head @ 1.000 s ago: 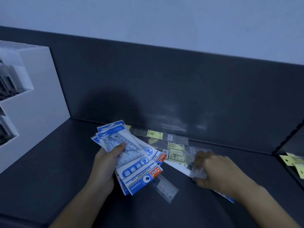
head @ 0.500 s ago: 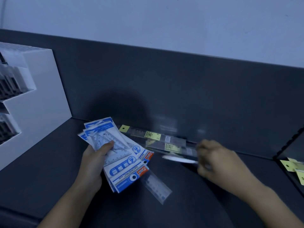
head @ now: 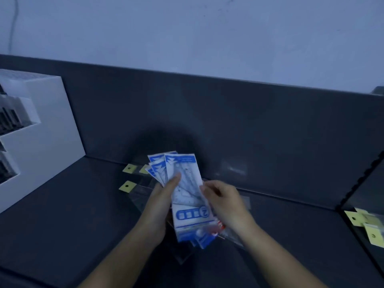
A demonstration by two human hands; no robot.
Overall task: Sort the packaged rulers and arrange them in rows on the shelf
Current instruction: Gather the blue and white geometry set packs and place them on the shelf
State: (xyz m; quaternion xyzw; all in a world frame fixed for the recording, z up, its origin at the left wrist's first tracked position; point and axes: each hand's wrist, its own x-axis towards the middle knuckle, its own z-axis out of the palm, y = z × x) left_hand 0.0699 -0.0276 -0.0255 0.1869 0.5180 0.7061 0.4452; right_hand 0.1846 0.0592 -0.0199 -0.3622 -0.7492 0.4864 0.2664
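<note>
Blue-and-white card-backed ruler packets stand fanned in your left hand, thumb pressed across their face, the other fingers hidden behind. Their long axes run away from you, printed footers toward your wrists. Your right hand pinches the top packet's right edge with curled fingertips. Clear-sleeved rulers with yellow hang tabs lie on the dark shelf, left of your left knuckles.
</note>
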